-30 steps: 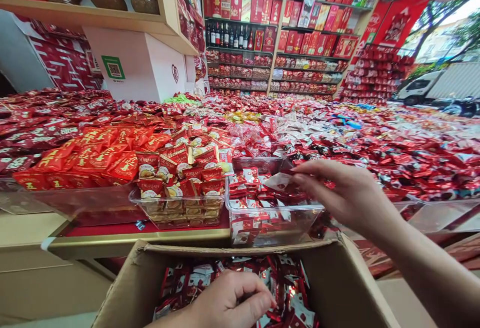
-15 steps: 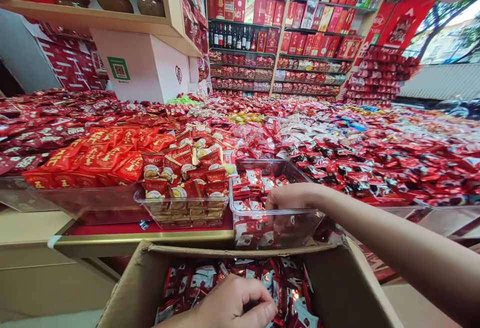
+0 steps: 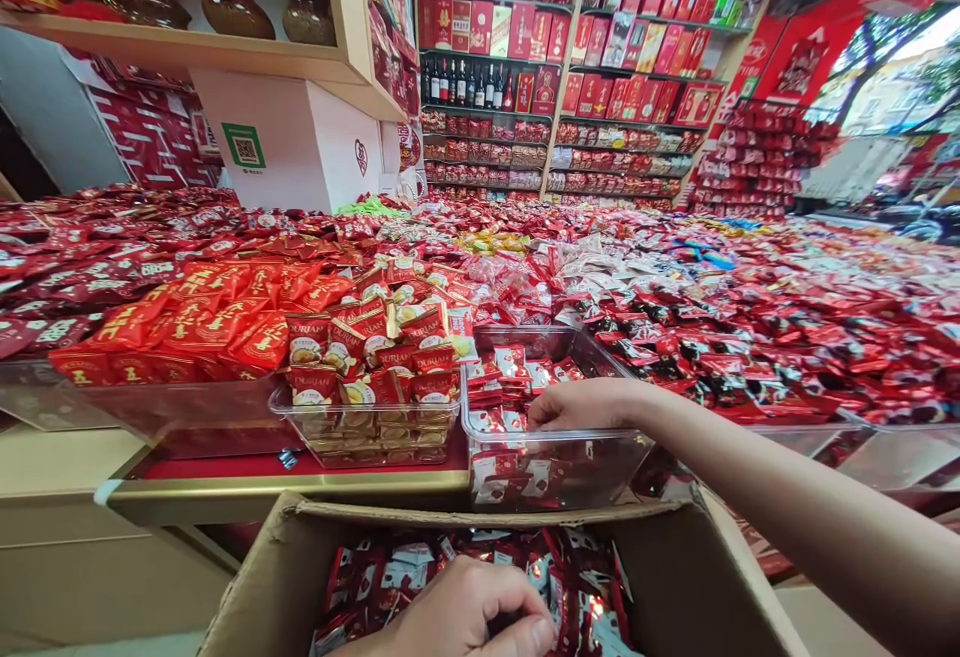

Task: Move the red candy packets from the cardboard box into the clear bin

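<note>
My right hand (image 3: pixel 581 405) reaches over the front rim into a clear plastic bin (image 3: pixel 559 472), its fingers bent down at red-and-white packets (image 3: pixel 511 362) stacked at the bin's left side. Its fingertips are partly hidden, and what they hold cannot be made out. Below, my left hand (image 3: pixel 476 612) is curled over an open cardboard box (image 3: pixel 247 587) filled with red-and-white packets (image 3: pixel 409 567). Thumb and fingers are close together there, and anything between them is too hidden to tell.
Left of the bin stands a clear bin of durian-labelled packets (image 3: pixel 375 352), beside bright red packets (image 3: pixel 202 317). Heaps of wrapped sweets (image 3: pixel 750 337) spread right and behind. A gold-edged counter (image 3: pixel 300 484) runs behind the box. Shelves (image 3: pixel 559 87) stand at the back.
My right hand has lifted slightly in the bin, and its fingers show more above the rim. My left hand stays over the box. The view has shifted slightly.
</note>
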The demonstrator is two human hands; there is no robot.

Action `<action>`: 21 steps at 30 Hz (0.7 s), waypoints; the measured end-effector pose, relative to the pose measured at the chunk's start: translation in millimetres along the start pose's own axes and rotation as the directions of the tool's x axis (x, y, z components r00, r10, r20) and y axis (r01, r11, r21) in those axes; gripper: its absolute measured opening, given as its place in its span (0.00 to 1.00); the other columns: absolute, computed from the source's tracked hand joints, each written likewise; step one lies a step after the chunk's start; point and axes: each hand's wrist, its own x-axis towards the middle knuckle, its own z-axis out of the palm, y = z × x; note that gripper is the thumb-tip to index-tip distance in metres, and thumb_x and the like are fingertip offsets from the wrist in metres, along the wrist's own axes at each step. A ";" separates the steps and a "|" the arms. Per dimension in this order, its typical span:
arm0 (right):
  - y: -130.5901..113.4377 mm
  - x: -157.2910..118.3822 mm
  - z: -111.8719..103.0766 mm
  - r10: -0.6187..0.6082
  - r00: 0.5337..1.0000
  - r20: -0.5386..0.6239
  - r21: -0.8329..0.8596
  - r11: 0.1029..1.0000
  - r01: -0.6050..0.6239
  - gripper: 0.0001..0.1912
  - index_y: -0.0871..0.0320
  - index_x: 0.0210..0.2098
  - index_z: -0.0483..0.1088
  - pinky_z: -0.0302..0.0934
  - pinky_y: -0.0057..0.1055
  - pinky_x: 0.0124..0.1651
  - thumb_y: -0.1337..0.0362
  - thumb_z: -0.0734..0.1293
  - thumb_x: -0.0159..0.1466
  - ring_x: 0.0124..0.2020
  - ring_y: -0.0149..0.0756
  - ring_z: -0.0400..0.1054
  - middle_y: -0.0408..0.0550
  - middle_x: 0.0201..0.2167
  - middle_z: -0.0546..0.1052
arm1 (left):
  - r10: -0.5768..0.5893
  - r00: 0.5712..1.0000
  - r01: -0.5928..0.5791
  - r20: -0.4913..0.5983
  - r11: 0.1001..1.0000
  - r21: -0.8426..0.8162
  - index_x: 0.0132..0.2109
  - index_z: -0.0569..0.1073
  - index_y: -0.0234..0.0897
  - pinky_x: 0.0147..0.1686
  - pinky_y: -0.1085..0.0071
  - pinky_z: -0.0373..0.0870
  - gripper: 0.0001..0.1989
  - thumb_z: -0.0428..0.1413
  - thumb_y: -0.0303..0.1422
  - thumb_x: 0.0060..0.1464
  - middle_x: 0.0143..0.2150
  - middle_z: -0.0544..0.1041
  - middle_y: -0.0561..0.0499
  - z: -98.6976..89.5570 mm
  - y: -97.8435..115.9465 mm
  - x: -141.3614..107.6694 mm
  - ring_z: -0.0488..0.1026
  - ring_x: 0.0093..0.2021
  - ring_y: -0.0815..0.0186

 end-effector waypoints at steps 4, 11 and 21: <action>1.6 0.1 1.8 0.003 0.999 0.045 0.077 0.997 -0.006 0.15 0.58 0.31 0.75 0.50 0.23 0.21 0.53 0.66 0.53 0.17 0.25 0.58 0.40 0.18 0.72 | -0.005 0.988 0.005 -0.152 1.000 -0.001 0.35 0.77 0.33 0.30 0.77 0.65 0.15 0.48 0.36 0.56 0.29 0.78 0.47 -7.8 8.2 -3.7 0.72 0.29 0.66; 11.9 7.6 5.0 -0.057 0.994 -0.092 -0.010 0.998 0.057 0.10 0.58 0.30 0.74 0.54 0.25 0.27 0.59 0.65 0.54 0.23 0.29 0.63 0.43 0.24 0.74 | -0.057 0.830 -0.190 -0.556 0.907 -0.377 0.36 0.73 0.37 0.21 0.78 0.59 0.14 0.47 0.40 0.58 0.22 0.69 0.55 -28.8 21.5 -13.3 0.62 0.20 0.73; -23.4 -9.3 -2.0 -0.271 0.785 -0.557 0.435 0.710 0.554 0.22 0.60 0.30 0.64 0.57 0.28 0.28 0.45 0.60 0.57 0.22 0.27 0.62 0.41 0.22 0.67 | 0.157 0.510 -0.339 -0.846 0.940 -0.030 0.32 0.68 0.36 0.25 0.77 0.59 0.08 0.48 0.33 0.55 0.24 0.65 0.57 -104.9 74.1 45.8 0.61 0.24 0.72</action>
